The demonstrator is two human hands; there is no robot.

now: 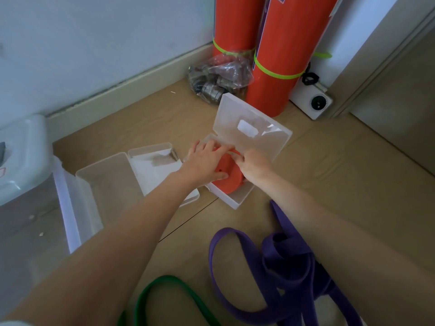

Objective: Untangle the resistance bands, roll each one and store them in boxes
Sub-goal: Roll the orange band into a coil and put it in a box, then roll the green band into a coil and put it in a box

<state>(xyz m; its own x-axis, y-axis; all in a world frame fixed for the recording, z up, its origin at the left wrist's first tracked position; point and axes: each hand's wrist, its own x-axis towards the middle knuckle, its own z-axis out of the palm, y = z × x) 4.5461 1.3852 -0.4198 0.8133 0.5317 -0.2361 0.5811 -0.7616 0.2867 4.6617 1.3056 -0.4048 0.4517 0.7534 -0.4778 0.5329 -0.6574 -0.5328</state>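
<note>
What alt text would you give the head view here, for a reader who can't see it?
Both hands, left hand and right hand, press a rolled orange resistance band into an open clear plastic box on the floor. A second open clear box sits to its left; a purple band and green band lie loose nearby.

Rolled orange band (229,177) in open clear box (237,198); purple band (280,260), green band (164,285) apparently loose on floor.

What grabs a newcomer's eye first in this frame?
Probably the two tall orange rolls standing in the corner, then both hands at centre: the left hand and right hand press a rolled orange band into an open clear box. In the foreground, a purple band lies tangled on the floor beside a green band.
</note>
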